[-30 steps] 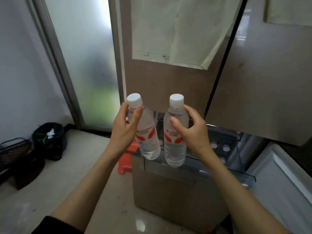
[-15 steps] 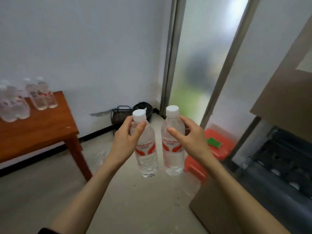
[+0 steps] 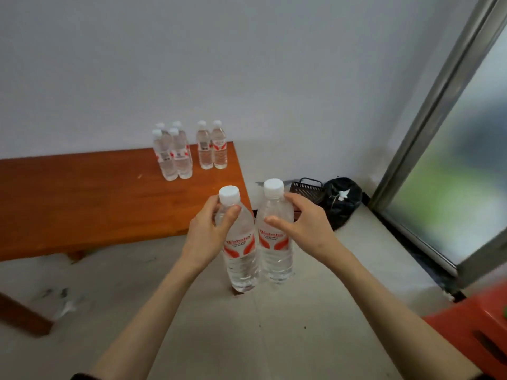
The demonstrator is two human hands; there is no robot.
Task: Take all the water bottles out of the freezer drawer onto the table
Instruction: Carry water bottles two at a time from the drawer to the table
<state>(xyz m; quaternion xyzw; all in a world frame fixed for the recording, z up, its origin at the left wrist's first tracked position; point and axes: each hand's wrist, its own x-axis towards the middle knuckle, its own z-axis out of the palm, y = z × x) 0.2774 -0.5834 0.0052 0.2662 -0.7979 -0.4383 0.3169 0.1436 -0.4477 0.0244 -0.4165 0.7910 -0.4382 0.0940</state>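
Note:
My left hand grips one clear water bottle with a white cap and red label, held upright in the air. My right hand grips a second, matching bottle right beside it, the two nearly touching. Both hang above the floor, just off the right end of the wooden table. Several more water bottles stand upright in a group at the table's far right corner by the wall. The freezer drawer is out of view.
A black wire basket and a black bag sit on the floor by the wall. A sliding glass door frame runs along the right. A red stool is at the bottom right corner.
My view has swung left from the freezer to the table, which now lies straight ahead and closer. Both hands keep holding their bottles side by side.

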